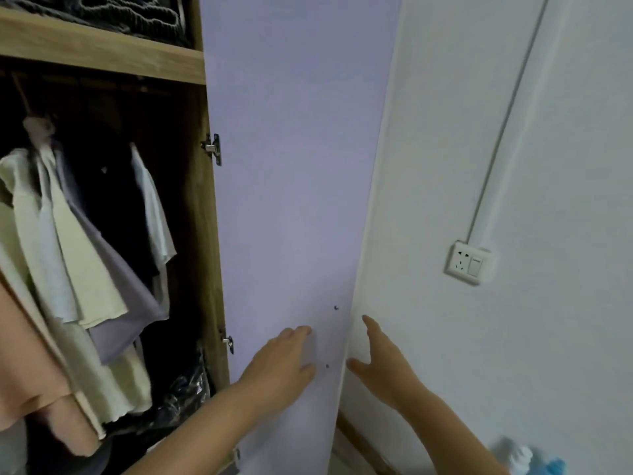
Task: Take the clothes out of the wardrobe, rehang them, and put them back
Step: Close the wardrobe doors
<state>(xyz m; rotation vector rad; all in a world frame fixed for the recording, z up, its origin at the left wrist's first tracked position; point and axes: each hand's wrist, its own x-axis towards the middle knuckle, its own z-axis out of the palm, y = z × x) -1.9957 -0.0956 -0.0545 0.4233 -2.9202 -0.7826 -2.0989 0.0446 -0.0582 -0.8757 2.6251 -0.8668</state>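
Note:
The wooden wardrobe (205,234) stands open at the left, its pale lilac door (291,166) swung out toward the white wall. Several garments hang inside: cream and white shirts (68,241), a lilac one (130,303), a pale blue one (154,214) and a pink one (30,378) at the near left. My left hand (284,361) lies flat with straight fingers on the door's inner face near its free edge. My right hand (383,358) is open just past that edge, in front of the wall, fingers spread and holding nothing.
A shelf (102,53) above the rail carries folded grey knitwear (113,12). A wall socket (468,264) with a white cable duct (507,132) is on the wall to the right. Crinkled dark plastic (185,389) lies low in the wardrobe. A blue-white object (527,457) sits bottom right.

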